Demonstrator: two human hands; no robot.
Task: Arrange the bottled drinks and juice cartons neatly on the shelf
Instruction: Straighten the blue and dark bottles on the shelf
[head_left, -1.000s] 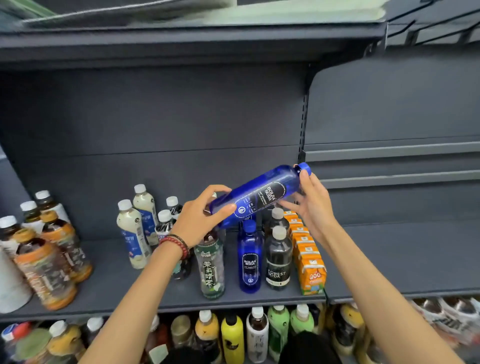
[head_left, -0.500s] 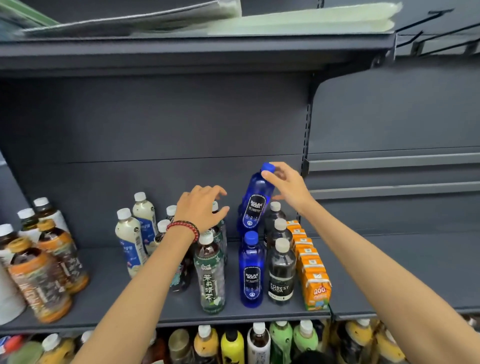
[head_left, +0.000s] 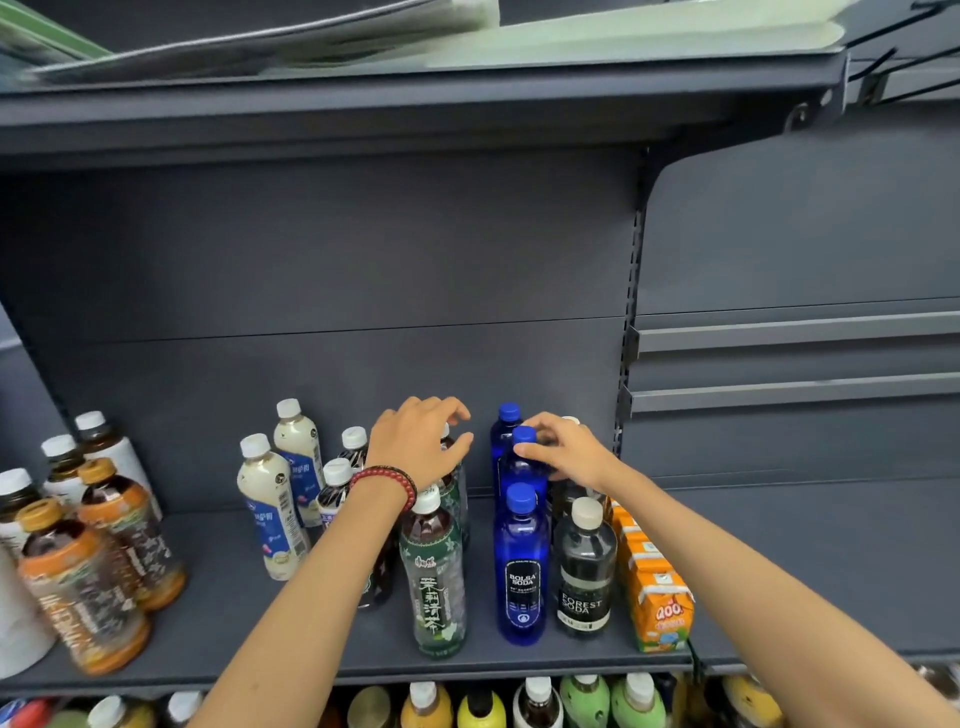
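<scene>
Three blue Bolsa Soda bottles stand in a row front to back on the grey shelf (head_left: 208, 623): the front one (head_left: 521, 566), the middle one (head_left: 521, 465) and the back one (head_left: 505, 434). My right hand (head_left: 569, 452) holds the middle bottle at its neck, thumb just under the blue cap. My left hand (head_left: 418, 441), with a red bead bracelet, hovers with loosely curled fingers over the green tea bottles (head_left: 434, 582) and holds nothing. A black Forest Soda bottle (head_left: 584, 571) stands right of the blue row, and a row of orange juice cartons (head_left: 660, 608) follows.
Milky white bottles (head_left: 270, 509) stand left of my left arm, and orange-labelled tea bottles (head_left: 78, 582) sit at the far left. The neighbouring shelf section (head_left: 831, 545) on the right is bare. More bottles (head_left: 524, 701) fill the shelf below.
The blue bottle went from lying across both hands to upright in the blue row. My left hand let go of it and now hovers over the tea bottles.
</scene>
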